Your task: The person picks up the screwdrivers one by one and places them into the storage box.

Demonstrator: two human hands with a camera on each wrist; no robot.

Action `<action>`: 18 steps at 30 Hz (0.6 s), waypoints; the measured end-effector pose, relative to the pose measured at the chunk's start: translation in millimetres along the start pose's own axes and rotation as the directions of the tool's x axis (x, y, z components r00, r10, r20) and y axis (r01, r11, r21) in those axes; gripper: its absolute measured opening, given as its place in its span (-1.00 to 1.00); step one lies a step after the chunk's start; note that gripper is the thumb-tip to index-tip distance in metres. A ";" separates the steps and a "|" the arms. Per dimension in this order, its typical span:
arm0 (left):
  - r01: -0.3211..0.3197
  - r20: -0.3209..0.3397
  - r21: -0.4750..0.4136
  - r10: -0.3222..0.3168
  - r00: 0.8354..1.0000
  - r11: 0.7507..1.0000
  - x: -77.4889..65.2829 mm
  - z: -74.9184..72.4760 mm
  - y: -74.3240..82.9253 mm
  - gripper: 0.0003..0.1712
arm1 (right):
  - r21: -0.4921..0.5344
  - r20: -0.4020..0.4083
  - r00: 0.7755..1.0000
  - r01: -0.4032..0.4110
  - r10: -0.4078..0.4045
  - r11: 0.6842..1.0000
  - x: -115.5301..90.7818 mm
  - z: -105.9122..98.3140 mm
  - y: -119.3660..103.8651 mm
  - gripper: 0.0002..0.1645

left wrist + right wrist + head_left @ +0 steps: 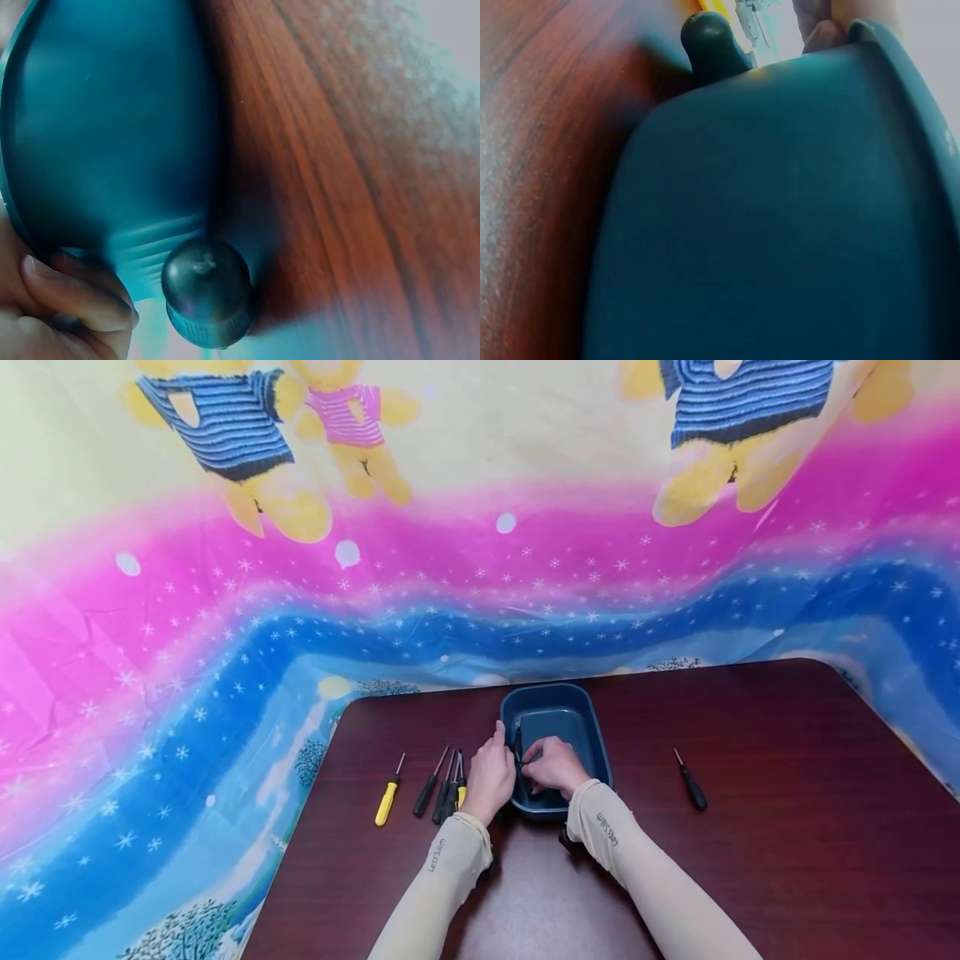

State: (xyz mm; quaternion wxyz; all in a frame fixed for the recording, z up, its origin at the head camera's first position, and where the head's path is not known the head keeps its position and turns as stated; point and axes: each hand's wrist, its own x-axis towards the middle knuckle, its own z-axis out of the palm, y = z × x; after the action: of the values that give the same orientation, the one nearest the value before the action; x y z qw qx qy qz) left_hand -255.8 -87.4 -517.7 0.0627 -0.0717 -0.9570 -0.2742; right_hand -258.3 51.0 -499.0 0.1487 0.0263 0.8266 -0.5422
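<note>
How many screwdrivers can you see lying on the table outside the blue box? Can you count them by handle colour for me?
Black-handled screwdrivers: 4 (three left of the blue box, one right)
Screwdrivers with yellow on the handle: 2 (both left of it)
Total: 6 that show; the left hand might hide more.

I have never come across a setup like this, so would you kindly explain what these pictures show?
There is no machine here: a person works with two bare hands. The wide picture comes from a camera on the head, the close ones from each wrist. The left hand holds a blue tub by its left edge; the right hand, inside it, pinches a dark thing too small to identify. On the table, a yellow screwdriver and several more screwdrivers lie left of the tub; a black screwdriver lies to its right.
</note>
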 end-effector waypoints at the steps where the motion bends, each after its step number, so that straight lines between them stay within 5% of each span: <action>1: -0.001 0.000 0.000 0.001 1.000 1.000 -0.1 -0.1 -0.2 -0.39 | -0.003 0.002 1.000 0.001 -0.001 1.000 -0.3 0.4 0.3 -0.85; 18: 0.013 0.006 -0.016 -0.013 1.000 1.000 0.7 -1.4 0.7 -0.39 | -0.085 0.052 0.998 0.024 -0.020 0.996 -2.4 5.9 9.4 -0.85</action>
State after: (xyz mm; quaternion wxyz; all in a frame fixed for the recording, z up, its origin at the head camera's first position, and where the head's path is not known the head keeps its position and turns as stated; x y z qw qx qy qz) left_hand -256.3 -87.5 -516.0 0.0572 -0.0666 -0.9553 -0.2822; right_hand -252.7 49.8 -508.9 0.1649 -0.0031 0.8452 -0.5083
